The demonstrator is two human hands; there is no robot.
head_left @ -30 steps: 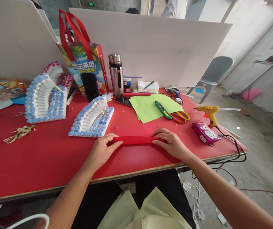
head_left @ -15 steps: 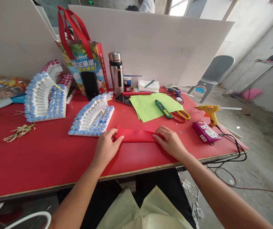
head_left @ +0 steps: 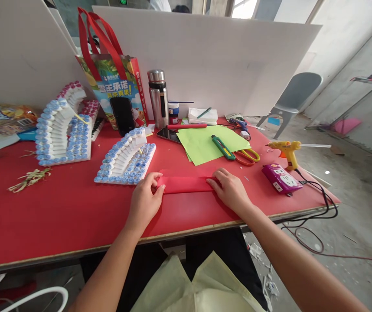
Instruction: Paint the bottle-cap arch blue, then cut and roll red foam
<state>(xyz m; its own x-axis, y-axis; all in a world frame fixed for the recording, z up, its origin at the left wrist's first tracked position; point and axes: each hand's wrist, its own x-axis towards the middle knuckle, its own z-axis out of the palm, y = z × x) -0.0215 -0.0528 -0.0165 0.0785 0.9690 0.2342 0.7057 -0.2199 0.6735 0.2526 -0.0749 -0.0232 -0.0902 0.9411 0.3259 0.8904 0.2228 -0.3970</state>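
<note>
A folded strip of red paper [head_left: 186,184] lies on the red table [head_left: 59,216] in front of me. My left hand [head_left: 145,201] pinches its left end, thumb on top and fingers curled. My right hand [head_left: 233,190] presses down on its right end with fingers closed over the fold. Just left of the strip sits a white fan-shaped model edged with blue caps [head_left: 125,158].
Green paper [head_left: 205,145] with a green box cutter [head_left: 222,147] and yellow-orange scissors [head_left: 246,157] lies behind the strip. A yellow glue gun [head_left: 286,151] and purple power strip [head_left: 282,178] sit right. A steel flask [head_left: 158,99], phone [head_left: 122,116], red-handled bag [head_left: 114,84] and larger cap model [head_left: 62,134] stand behind.
The red paper went from a thin rolled strip to a wider flat fold. Both hands moved a little further from me with it.
</note>
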